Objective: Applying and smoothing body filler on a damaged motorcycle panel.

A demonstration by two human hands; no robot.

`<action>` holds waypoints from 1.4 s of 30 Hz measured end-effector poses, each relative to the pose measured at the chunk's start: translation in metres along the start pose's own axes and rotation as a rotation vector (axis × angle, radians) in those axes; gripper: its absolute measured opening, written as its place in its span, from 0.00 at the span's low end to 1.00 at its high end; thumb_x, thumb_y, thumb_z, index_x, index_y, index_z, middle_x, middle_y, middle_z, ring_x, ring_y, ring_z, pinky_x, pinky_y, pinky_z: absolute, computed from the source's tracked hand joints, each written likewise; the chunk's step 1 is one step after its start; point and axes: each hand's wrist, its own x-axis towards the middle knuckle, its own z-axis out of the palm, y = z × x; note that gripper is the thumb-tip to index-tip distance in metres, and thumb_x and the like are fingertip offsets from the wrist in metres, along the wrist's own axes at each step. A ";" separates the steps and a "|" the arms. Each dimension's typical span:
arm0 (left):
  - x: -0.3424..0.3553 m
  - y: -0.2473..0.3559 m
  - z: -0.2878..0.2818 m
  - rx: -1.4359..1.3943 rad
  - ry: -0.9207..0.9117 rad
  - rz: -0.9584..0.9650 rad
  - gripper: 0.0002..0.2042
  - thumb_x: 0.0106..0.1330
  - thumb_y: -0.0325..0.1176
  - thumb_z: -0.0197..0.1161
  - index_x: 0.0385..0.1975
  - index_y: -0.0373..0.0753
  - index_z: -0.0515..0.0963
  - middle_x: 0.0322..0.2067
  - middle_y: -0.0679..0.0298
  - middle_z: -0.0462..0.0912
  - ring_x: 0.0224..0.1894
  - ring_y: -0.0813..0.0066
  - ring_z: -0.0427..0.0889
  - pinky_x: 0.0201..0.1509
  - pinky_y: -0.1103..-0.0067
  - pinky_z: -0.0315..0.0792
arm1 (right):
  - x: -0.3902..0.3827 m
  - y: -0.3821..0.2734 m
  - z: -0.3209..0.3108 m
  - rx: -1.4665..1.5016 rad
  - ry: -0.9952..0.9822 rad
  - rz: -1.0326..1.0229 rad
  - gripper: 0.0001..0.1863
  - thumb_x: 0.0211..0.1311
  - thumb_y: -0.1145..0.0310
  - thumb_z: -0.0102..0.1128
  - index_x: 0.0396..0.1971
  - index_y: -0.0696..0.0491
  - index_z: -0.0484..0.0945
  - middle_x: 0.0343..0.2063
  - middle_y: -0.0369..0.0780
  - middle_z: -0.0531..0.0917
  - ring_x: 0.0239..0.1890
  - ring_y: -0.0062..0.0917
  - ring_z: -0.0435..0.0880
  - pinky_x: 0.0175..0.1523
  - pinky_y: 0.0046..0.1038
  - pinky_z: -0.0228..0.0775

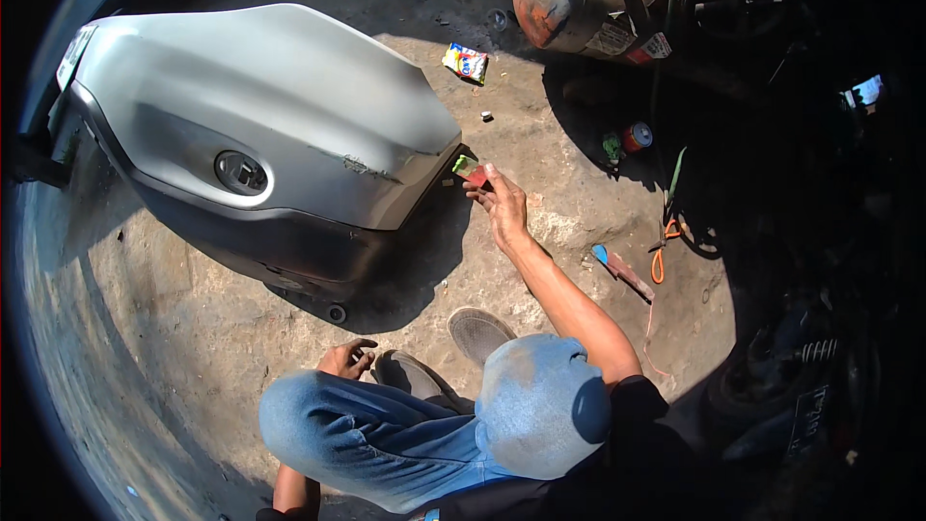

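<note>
Your right hand [506, 210] is raised ahead of your right knee, its thumb and fingers closed in a narrow pinch on a small red and green piece [470, 170]. The piece sits just beside the right-hand end of the silver-grey bumper [280, 87]; contact between the two cannot be told from this view. Your left hand [340, 360] hangs low beyond your left knee, fingers loosely bent, near your left shoe [413, 373]; whether it holds anything, you cannot tell.

Bumper: lies on the ground to your front left, dark along its lower edge. Round lamp [241, 173] set in its face; scraped patch [365, 166] toward the right-hand end, near your pinch.

Ground [540, 275]: rough, part sunlit, part shaded. Beyond your right hand, a bright printed packet [467, 64] lies flat, with a small white cap [486, 116] nearer to you. To your right, a blue-ended strip [622, 272] lies beside an orange loop [659, 265]. Farther off, a red can [637, 137] stands in shadow, below a rusty tank [555, 0] at upper right.
</note>
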 end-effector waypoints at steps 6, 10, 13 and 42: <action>-0.005 0.026 0.021 -0.082 -0.050 -0.076 0.17 0.77 0.37 0.62 0.62 0.41 0.80 0.42 0.49 0.90 0.42 0.61 0.91 0.49 0.69 0.82 | 0.009 0.013 -0.007 0.287 0.043 0.165 0.24 0.75 0.57 0.62 0.56 0.63 0.76 0.49 0.49 0.86 0.51 0.33 0.87 0.59 0.28 0.82; -0.016 -0.006 0.043 -0.223 -0.003 -0.074 0.18 0.75 0.35 0.64 0.63 0.41 0.79 0.47 0.48 0.89 0.44 0.64 0.91 0.50 0.68 0.82 | 0.013 0.022 -0.003 0.528 -0.044 0.257 0.23 0.76 0.65 0.57 0.59 0.68 0.71 0.58 0.54 0.80 0.60 0.39 0.83 0.68 0.32 0.79; -0.020 0.000 0.066 -0.289 0.052 -0.043 0.21 0.76 0.36 0.63 0.67 0.42 0.76 0.54 0.47 0.87 0.50 0.59 0.89 0.55 0.66 0.81 | 0.012 0.021 0.003 0.577 -0.076 0.337 0.22 0.78 0.66 0.54 0.59 0.70 0.70 0.58 0.54 0.80 0.63 0.40 0.81 0.73 0.34 0.76; 0.014 -0.018 0.136 0.346 0.434 0.423 0.10 0.66 0.40 0.70 0.38 0.41 0.84 0.23 0.55 0.87 0.22 0.57 0.87 0.26 0.67 0.81 | 0.010 0.054 0.032 -0.689 0.058 -0.367 0.18 0.74 0.64 0.65 0.60 0.50 0.84 0.59 0.41 0.80 0.60 0.34 0.82 0.63 0.40 0.80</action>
